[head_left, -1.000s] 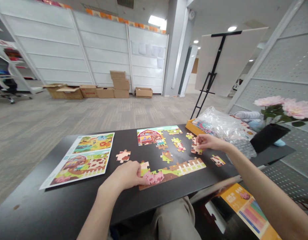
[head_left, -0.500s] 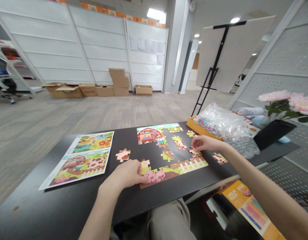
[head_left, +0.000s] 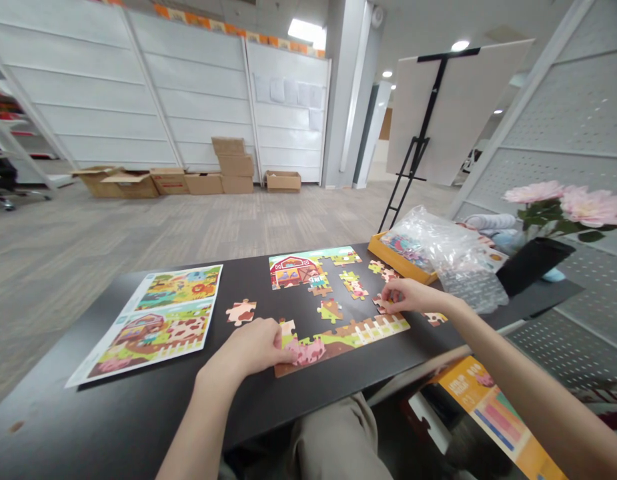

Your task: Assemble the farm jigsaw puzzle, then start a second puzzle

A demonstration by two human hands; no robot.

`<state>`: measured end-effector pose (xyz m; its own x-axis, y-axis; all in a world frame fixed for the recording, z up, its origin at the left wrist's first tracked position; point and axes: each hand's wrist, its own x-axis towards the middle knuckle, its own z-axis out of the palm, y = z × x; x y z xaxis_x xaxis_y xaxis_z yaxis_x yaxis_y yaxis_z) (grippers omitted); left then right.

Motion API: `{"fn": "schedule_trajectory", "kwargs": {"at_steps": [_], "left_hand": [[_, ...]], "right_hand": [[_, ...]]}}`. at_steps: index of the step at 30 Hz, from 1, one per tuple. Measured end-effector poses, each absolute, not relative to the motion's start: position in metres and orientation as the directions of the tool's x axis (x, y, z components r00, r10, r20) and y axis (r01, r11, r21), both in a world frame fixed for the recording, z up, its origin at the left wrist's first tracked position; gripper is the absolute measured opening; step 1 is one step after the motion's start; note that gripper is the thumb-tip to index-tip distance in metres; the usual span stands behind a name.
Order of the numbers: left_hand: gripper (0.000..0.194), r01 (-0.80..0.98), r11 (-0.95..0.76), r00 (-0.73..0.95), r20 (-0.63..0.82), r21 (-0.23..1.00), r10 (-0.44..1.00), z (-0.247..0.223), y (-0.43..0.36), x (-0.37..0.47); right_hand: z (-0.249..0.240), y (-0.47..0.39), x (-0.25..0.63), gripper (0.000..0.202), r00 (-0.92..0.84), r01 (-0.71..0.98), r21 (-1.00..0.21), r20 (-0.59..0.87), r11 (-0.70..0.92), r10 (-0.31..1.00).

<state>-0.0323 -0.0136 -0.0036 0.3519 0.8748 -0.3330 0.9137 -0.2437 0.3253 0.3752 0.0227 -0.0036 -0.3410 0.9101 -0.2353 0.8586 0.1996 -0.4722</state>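
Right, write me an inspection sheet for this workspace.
Surface: dark table, brown spot at lower left.
Job's things: barn section, fence strip and loose pieces lie apart; picture sheet at left.
Clutter: yellow tray, plastic bag and flower vase at right.
Hands: left hand touches the strip's left end; right hand has its fingertips at a spotted piece, grip unclear.
Cables: nothing seen.
Surroundings: cardboard boxes along white panels; easel beyond the table.

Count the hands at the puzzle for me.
2: the left hand at the left end of the fence strip, the right hand at a loose piece beyond that strip's right half.
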Motion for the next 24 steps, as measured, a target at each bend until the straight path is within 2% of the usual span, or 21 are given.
{"fn": "schedule_trajectory", "kwargs": {"at_steps": [6, 13, 20, 24], "left_hand": [[0.040, 0.922, -0.216, 0.330, -0.363, 0.321, 0.871, -0.004, -0.010, -0.029], [0.044, 0.919, -0.228, 0.342, -0.366, 0.320, 0.865, -0.002, -0.008, -0.029], [0.042, 0.923, -0.208, 0.323, -0.356, 0.323, 0.877, -0.003, -0.009, -0.028], [0.044, 0.918, -0.230, 0.340, -0.346, 0.322, 0.874, -0.004, -0.009, -0.029]], "right_hand": [[-0.010, 0.047, 0.377, 0.041, -0.410, 0.816, -0.560, -0.382, 0.146, 0.828], [-0.005, 0.064, 0.365, 0.036, -0.422, 0.848, -0.513, -0.501, 0.133, 0.756], [0.003, 0.063, 0.351, 0.037, -0.408, 0.856, -0.506, -0.536, 0.106, 0.739], [0.007, 0.062, 0.346, 0.035, -0.417, 0.875, -0.461, -0.564, 0.148, 0.713]]}}
